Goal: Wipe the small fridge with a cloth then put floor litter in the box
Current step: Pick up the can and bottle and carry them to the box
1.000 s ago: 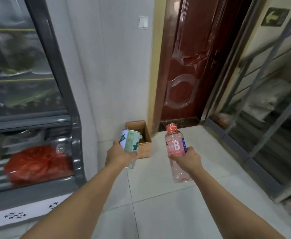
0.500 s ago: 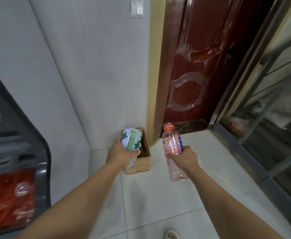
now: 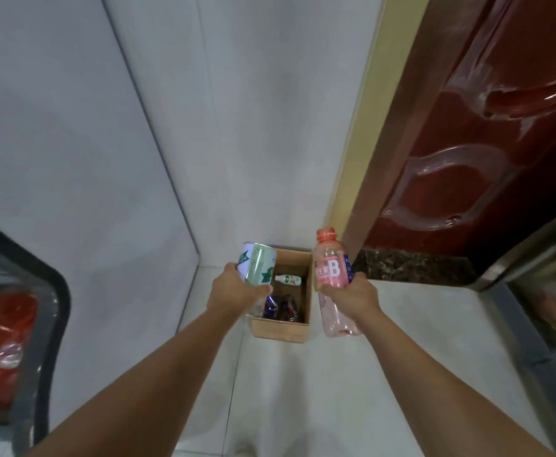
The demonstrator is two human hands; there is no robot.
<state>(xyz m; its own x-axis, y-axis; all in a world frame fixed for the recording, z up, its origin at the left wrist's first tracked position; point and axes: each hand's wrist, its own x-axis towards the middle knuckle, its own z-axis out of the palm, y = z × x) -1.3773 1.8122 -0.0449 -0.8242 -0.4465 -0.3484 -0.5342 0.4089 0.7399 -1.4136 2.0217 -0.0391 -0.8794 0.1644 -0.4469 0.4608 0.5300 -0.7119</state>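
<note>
An open cardboard box (image 3: 280, 329) stands on the floor in the corner by the wall. Inside it lie a small white bottle (image 3: 288, 280) and some dark crumpled wrappers (image 3: 278, 306). My left hand (image 3: 233, 291) grips a green and white can (image 3: 257, 265), held over the box's left edge. My right hand (image 3: 352, 296) holds an empty pink plastic bottle (image 3: 331, 275) with a large white B on its label, just right of the box. The bottle has no cap.
A display fridge (image 3: 46, 308) with a dark rounded frame and red contents stands at the left. A dark red door (image 3: 468, 143) with a yellow frame rises at the right, and a metal-framed glass partition (image 3: 534, 324) runs along the far right. The floor is pale tile.
I have walked closer to the box, which now shows its contents. Both hands, still holding the can and the bottle, have come near the box; the fridge has slid out to the left.
</note>
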